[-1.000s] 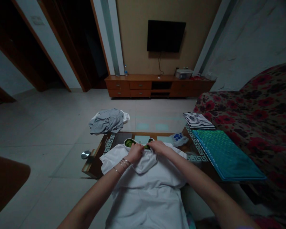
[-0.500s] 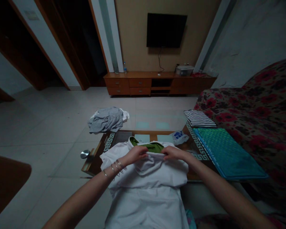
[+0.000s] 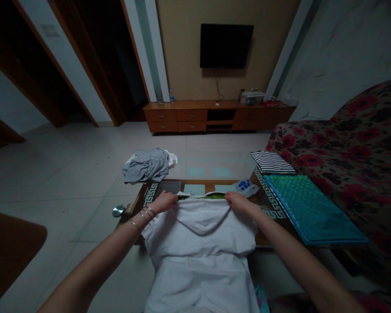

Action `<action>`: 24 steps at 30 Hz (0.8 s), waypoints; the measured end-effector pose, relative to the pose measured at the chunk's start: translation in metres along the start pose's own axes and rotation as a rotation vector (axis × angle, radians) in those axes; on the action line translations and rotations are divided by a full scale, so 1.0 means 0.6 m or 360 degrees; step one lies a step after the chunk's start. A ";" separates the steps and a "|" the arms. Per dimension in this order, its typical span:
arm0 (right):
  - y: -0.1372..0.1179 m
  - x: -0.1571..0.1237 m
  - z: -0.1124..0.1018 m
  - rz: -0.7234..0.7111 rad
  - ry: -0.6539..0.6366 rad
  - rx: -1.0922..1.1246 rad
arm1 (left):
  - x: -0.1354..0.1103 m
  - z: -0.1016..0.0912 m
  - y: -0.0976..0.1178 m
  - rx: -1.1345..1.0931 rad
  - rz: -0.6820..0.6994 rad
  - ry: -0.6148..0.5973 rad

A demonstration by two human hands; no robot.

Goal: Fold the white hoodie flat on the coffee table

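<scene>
A white hooded top lies spread across the near end of the glass coffee table and hangs toward me. A strip of green lining shows at its neck. My left hand, with bangles on the wrist, is closed on the top's left shoulder edge. At the right shoulder edge my right hand grips the cloth too. The hood lies flat between both hands.
A crumpled grey garment lies at the table's far left corner. A small blue-and-white packet sits by my right hand. Folded striped cloth and a teal mat rest beside the floral sofa. A TV cabinet stands far back.
My hands have moved apart from the collar's middle to the two shoulders. The hood now lies flat and covers most of the green lining.
</scene>
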State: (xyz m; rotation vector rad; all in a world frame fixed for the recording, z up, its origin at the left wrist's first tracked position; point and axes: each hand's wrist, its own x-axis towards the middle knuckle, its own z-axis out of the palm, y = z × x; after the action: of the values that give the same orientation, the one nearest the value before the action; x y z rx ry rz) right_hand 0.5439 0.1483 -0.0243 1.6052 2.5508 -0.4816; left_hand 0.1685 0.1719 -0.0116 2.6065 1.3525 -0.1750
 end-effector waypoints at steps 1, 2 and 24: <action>-0.003 0.004 0.002 0.0022 0.0012 0.0008 | 0.004 0.004 -0.002 -0.0024 -0.0017 0.0003; -0.003 0.006 0.004 0.0032 0.0014 0.0014 | 0.008 0.008 -0.005 -0.0048 -0.0022 0.0028; 0.125 0.058 0.112 0.0732 0.0736 0.0584 | 0.041 0.067 -0.121 -0.0485 -0.0891 0.0361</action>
State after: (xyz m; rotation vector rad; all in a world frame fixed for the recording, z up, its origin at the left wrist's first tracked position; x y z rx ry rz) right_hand 0.5891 0.1873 -0.1125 2.6172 2.3293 -0.6087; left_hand 0.1226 0.2228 -0.0646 1.9945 1.9831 0.2379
